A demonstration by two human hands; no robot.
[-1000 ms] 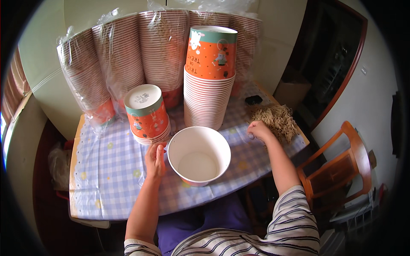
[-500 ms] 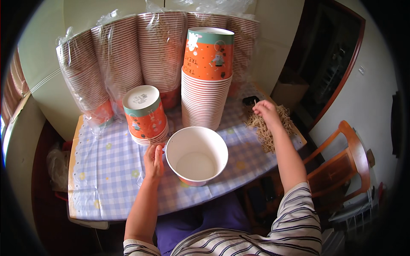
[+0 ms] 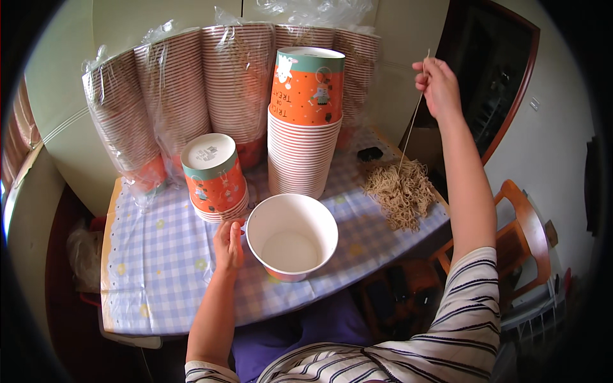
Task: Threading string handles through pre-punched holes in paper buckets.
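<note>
Twine strand (image 3: 412, 124): pinched by right grip (image 3: 442, 88), long axis directed toward seven o'clock, into tangled pile (image 3: 402, 195) on bench (image 3: 166, 281). Open tub (image 3: 290, 220): set at three o'clock from nearer left grip (image 3: 228, 249), whose closure cannot be told.

The white bucket (image 3: 292, 247) looks smooth and paper-like; the twine pile (image 3: 401, 193) rough, matt; far plastic wrapping (image 3: 313, 9) glossy, crinkled; right-hand chair (image 3: 539, 244) polished wood.
</note>
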